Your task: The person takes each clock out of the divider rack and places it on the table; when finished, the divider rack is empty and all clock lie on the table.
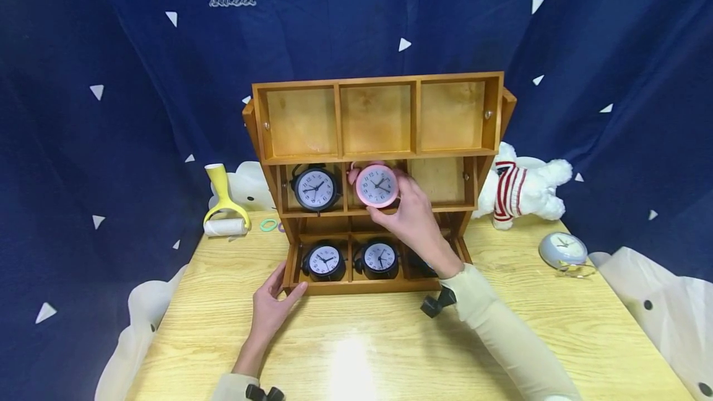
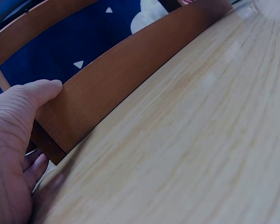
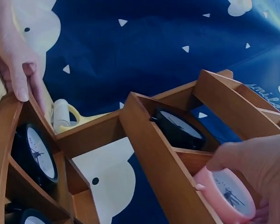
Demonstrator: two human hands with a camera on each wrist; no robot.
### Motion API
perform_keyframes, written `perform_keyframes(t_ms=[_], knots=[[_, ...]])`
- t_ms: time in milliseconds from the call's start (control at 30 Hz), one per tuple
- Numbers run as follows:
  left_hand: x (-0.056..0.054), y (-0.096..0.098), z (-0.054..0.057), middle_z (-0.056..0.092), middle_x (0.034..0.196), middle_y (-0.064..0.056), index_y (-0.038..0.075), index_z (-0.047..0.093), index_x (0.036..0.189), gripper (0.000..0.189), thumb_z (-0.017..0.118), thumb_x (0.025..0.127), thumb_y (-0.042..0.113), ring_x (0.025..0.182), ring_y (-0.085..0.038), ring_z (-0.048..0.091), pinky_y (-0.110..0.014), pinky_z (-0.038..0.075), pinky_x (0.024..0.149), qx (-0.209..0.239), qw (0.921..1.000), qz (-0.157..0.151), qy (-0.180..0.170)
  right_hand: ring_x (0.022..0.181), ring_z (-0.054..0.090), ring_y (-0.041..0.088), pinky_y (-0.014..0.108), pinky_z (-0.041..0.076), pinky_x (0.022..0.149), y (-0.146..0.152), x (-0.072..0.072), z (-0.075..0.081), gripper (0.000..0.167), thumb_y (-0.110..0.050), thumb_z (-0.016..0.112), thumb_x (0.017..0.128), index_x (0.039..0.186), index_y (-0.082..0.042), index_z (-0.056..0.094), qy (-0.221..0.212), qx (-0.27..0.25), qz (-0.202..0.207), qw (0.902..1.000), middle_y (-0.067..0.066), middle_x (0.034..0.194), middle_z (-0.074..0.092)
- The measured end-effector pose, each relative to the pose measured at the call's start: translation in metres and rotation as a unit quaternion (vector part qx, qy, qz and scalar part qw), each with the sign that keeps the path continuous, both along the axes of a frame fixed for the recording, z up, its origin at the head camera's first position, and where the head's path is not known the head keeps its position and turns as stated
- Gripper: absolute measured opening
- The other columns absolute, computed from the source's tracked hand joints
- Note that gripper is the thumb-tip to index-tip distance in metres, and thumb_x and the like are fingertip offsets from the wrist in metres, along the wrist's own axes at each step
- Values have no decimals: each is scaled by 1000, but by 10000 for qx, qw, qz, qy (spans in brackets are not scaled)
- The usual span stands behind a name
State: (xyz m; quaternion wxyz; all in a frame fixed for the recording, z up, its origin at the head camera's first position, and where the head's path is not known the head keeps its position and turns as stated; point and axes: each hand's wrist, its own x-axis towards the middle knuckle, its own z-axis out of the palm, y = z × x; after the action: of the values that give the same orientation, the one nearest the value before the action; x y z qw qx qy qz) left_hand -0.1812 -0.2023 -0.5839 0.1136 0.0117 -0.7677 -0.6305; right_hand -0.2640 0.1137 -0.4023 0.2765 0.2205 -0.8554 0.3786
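Observation:
My right hand (image 1: 409,209) grips a pink twin-bell alarm clock (image 1: 376,185), thumb below and fingers at its right side. The clock is at the middle compartment of the middle tier of a wooden three-tier rack (image 1: 356,288). In the right wrist view, the pink clock (image 3: 224,196) sits partly within the compartment walls. A black alarm clock (image 1: 315,188) stands in the compartment to its left. My left hand (image 1: 271,305) holds the rack's front left corner, its thumb (image 2: 49,88) over the front board and the other fingers around the side.
Black clocks (image 1: 327,260) stand in the bottom tier, the right one mostly hidden by my right arm. A yellow-handled lint roller (image 1: 223,203) and a green ring (image 1: 268,225) lie left. A white plush toy (image 1: 523,187) and a blue-grey clock (image 1: 562,249) are right.

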Motion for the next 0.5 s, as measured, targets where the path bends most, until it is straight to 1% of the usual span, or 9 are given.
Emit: perform_keyframes(t_ms=[67, 167, 200, 233, 367, 500], knots=[[4, 3, 10, 51, 153, -23, -5, 49, 151, 75, 86, 87, 8, 141, -37, 51, -11, 40, 107, 40, 10000, -19, -19, 114, 65, 37, 53, 58, 98, -3, -1, -2, 80, -23, 95, 75, 139, 4, 55, 187, 58, -191, 9996, 21, 128, 64], [11, 7, 24, 51, 152, -26, -8, 48, 150, 74, 85, 88, 7, 141, -41, 50, -15, 41, 108, 19, 10000, -83, -7, 114, 64, 37, 53, 58, 97, -6, -2, -6, 80, -24, 96, 73, 137, 4, 57, 416, 111, -359, 9984, 22, 127, 64], [12, 8, 28, 51, 152, -26, -8, 49, 150, 73, 85, 88, 8, 141, -41, 50, -16, 41, 109, 11, 9999, -101, 0, 113, 64, 37, 53, 59, 96, -7, -3, -7, 80, -24, 97, 73, 137, 4, 58, 468, 126, -407, 9980, 23, 127, 64], [13, 8, 30, 51, 152, -27, -9, 48, 150, 73, 84, 89, 8, 141, -43, 49, -17, 42, 109, -21, 9999, -108, -1, 113, 64, 37, 53, 59, 95, -8, -3, -8, 80, -25, 97, 72, 136, 4, 58, 506, 131, -444, 9976, 23, 127, 63], [13, 7, 30, 50, 152, -27, -9, 48, 150, 74, 85, 88, 8, 141, -42, 49, -20, 42, 110, -45, 9999, -106, -39, 115, 63, 38, 54, 58, 95, -12, -3, -10, 84, -27, 98, 71, 137, 4, 57, 515, 192, -539, 9970, 24, 129, 62], [5, 2, 13, 50, 154, -22, -4, 49, 152, 76, 86, 87, 10, 143, -36, 49, -15, 40, 109, -2, 9999, -48, -92, 117, 62, 38, 55, 58, 97, -15, -4, -10, 88, -30, 97, 73, 141, 4, 54, 394, 238, -529, 9975, 23, 132, 61]])
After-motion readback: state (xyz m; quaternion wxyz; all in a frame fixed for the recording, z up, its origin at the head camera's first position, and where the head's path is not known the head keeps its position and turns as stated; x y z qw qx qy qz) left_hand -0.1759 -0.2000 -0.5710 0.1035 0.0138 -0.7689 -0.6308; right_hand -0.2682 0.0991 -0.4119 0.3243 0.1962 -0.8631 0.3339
